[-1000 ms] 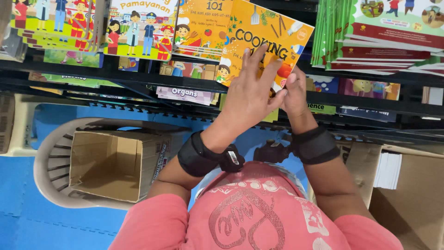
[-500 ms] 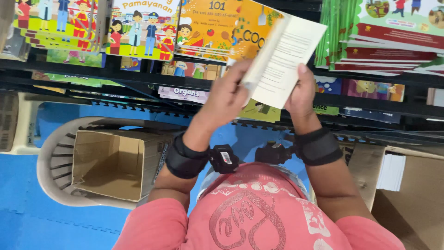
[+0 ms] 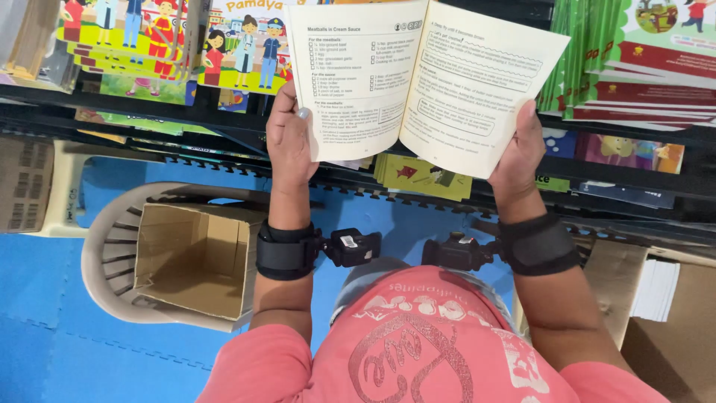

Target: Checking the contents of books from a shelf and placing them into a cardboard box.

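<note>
An open book (image 3: 418,82) with cream pages of printed text is held up in front of the shelf. My left hand (image 3: 289,138) grips its left page edge, thumb on the page. On the other side, my right hand (image 3: 518,153) holds the right page's lower corner. Both wrists wear black bands with small black devices (image 3: 350,246). My pink printed shirt (image 3: 418,343) fills the bottom of the view.
A black wire shelf (image 3: 149,101) carries colourful children's books (image 3: 246,45) and a stack of green-edged books (image 3: 634,67) at right. Below left, an open cardboard box (image 3: 190,257) sits on a beige plastic chair (image 3: 104,246) over blue floor mats (image 3: 45,328). More cardboard (image 3: 671,336) lies at the right.
The book went from closed, showing its yellow cover, to fully open with both pages spread. My hands moved apart to its two sides and the book came closer to the camera.
</note>
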